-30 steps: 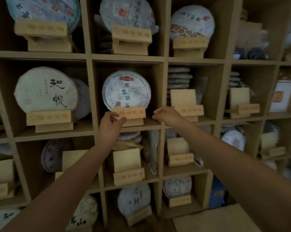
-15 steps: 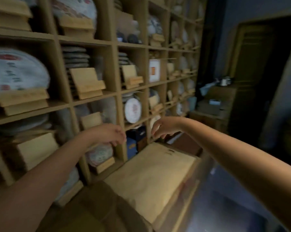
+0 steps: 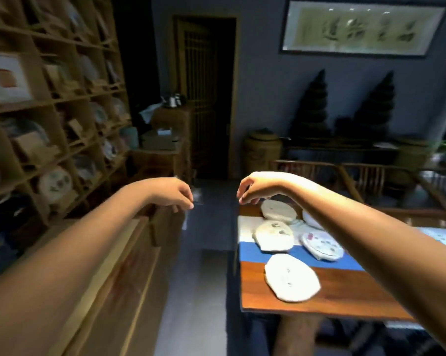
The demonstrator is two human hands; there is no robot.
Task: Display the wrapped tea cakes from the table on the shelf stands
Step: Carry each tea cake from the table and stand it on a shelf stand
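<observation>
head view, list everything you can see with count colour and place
wrapped tea cakes: four plainly seen, a fifth partly hidden by the arm, white, on the table
table: one, brown wood with a blue and white cloth, right
shelf: one, light wood, left, holds tea cakes and stands
framed calligraphy: one, pale, upper wall
door: one, dark, centre back
left hand: empty, fingers loosely curled
right hand: empty, above the far table edge

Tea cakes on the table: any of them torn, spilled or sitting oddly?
No damage or spill shows. The tea cakes lie loosely scattered on the table, one overlapping the cloth's blue stripe. Both hands hold nothing. The frame is blurred.
</observation>
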